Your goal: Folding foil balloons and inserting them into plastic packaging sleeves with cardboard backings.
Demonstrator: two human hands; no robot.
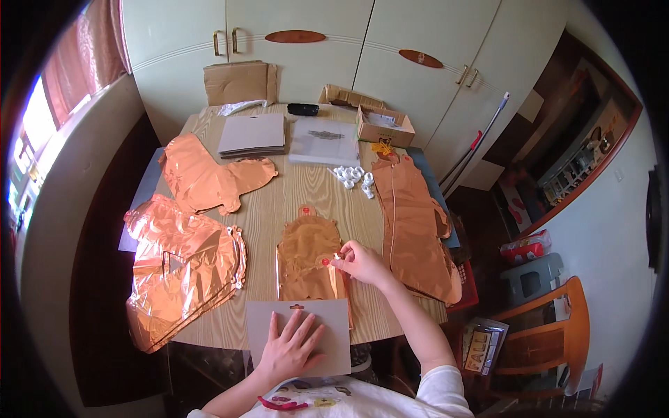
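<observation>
My left hand (289,345) lies flat with fingers spread on a grey-white card (334,345) that has a hanging slot in its top edge. The card sits at the table's near edge and covers the lower end of a folded copper-coloured foil balloon (310,244). On that balloon's right side, my right hand (360,263) has its thumb and index finger pinched at a small tab beside a red mark. Another red-marked tab sticks up from the balloon's far end.
Copper foil balloons lie in piles at the left (185,272) and right (411,223). Farther back are stacked cards (252,134), clear plastic bags (324,141), small white rolls (350,175) and a cardboard box (385,127). A wooden chair (550,341) stands right of the table (279,188).
</observation>
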